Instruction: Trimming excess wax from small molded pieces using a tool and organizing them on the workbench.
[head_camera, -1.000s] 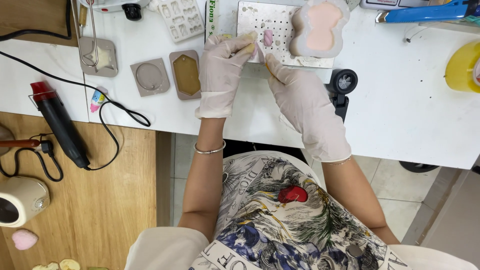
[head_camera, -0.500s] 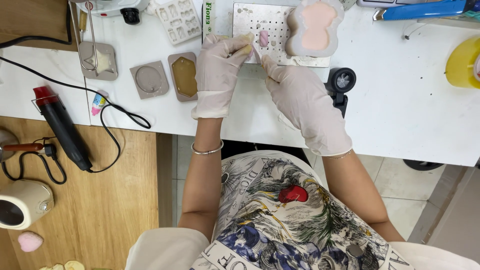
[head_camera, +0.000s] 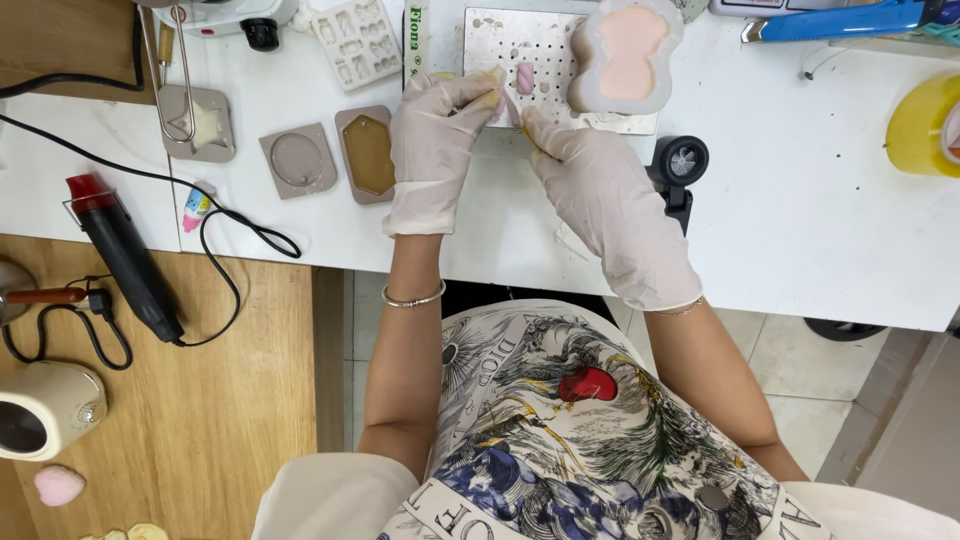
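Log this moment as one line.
left hand: gloved, fingertips at perforated plate | right hand: gloved, fingertips beside pink piece | pink-filled mould: on plate

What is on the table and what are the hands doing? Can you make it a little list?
left hand: gloved, fingertips at the holed metal plate
right hand: gloved, fingertips beside the left ones
between fingertips: small pink piece on the plate
on plate: big pale mould with pink filling
left of hands: hexagon mould, round mould
far left: black heat tool with red tip
far right: yellow tape roll
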